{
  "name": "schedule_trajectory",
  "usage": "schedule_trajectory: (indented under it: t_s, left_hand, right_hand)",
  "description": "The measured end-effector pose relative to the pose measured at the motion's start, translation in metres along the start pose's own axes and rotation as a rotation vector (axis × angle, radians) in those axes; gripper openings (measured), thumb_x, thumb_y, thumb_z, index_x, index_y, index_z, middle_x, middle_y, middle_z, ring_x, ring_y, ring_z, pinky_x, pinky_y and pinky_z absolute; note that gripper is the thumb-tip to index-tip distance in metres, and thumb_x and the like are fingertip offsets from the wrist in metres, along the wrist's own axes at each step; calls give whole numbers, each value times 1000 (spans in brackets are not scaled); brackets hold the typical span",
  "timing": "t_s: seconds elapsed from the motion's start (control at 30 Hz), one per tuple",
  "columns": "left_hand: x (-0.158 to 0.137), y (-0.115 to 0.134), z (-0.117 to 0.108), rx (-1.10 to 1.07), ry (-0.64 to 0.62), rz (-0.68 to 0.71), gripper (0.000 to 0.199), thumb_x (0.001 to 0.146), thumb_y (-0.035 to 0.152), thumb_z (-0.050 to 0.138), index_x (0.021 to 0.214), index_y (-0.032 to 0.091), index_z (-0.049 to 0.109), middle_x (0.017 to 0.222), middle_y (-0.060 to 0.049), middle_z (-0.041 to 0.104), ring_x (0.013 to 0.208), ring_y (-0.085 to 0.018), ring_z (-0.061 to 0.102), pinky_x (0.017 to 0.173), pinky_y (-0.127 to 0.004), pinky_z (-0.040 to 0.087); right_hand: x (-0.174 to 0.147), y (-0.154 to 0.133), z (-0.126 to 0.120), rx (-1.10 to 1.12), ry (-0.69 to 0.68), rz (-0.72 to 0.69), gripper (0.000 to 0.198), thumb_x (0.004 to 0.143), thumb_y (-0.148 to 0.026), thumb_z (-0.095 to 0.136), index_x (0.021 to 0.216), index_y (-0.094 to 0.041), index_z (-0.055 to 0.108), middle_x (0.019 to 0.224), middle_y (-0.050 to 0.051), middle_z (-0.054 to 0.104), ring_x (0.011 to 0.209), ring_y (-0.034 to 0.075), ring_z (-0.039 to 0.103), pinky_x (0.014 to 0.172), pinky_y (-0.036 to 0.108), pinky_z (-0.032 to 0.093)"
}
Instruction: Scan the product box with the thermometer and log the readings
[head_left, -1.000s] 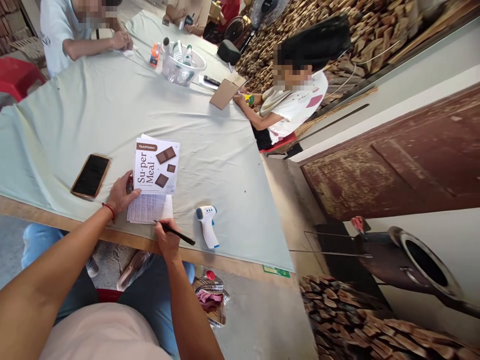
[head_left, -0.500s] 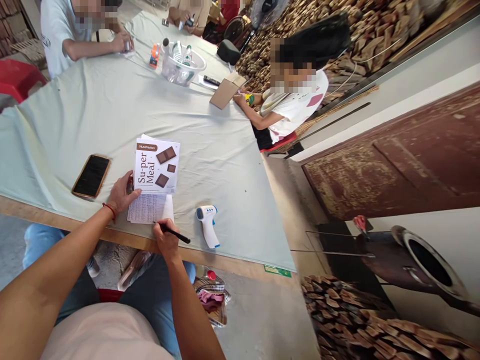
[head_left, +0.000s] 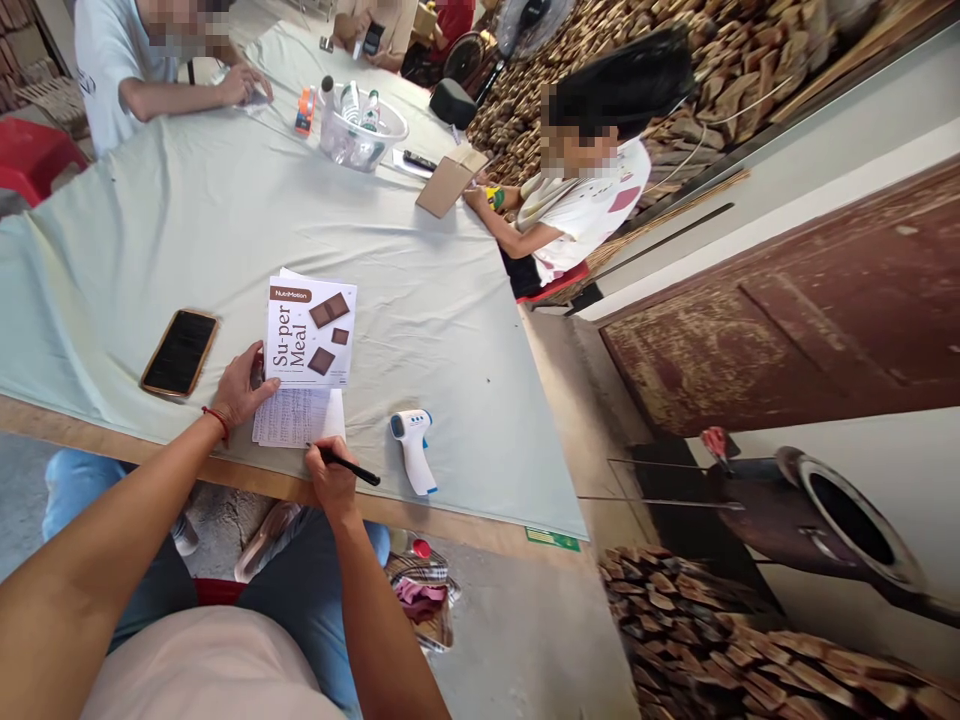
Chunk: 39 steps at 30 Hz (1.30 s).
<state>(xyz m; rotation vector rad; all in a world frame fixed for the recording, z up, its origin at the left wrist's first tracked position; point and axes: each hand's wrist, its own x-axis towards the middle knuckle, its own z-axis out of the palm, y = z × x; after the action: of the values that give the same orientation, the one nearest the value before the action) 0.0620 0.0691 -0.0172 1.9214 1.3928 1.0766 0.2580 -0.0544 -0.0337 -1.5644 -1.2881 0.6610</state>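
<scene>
My left hand point(head_left: 244, 388) grips the lower left corner of a white box point(head_left: 311, 335) printed "Su-per Meal", thumb on its face and fingers at its side. The box covers the upper part of a sheet of paper point(head_left: 300, 420) filled with rows of handwriting. In my right hand point(head_left: 331, 480) is a black pen point(head_left: 351, 465), its tip at the lower edge of the paper. To the right of that hand lies a white and blue infrared thermometer point(head_left: 412, 450). A dark-screened phone point(head_left: 180, 352) rests left of the box.
A pale cloth point(head_left: 450, 330) covers the table. Farther off stand a clear basket point(head_left: 394, 130) of bottles, an orange box point(head_left: 304, 110) and a cardboard piece point(head_left: 442, 185). Several people sit around the far sides. Stacked firewood point(head_left: 705, 640) and a metal stove point(head_left: 810, 520) are at right.
The whole view has shifted very slightly. My hands, the box and the pen keep their places. At the far left, a person's hands have moved a little apart.
</scene>
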Motion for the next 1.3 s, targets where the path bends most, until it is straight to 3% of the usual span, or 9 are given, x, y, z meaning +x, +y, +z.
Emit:
schedule_trajectory:
  t_s: [1.3]
  left_hand:
    - [0, 2, -1, -16, 1, -19, 71, 81, 49, 64, 142, 17, 51, 118, -13, 71, 106, -33, 63, 96, -50, 49]
  right_hand:
    - [-2, 2, 1, -14, 76, 10, 18, 80, -39, 49, 67, -26, 50, 59, -4, 52, 61, 17, 49, 65, 31, 48]
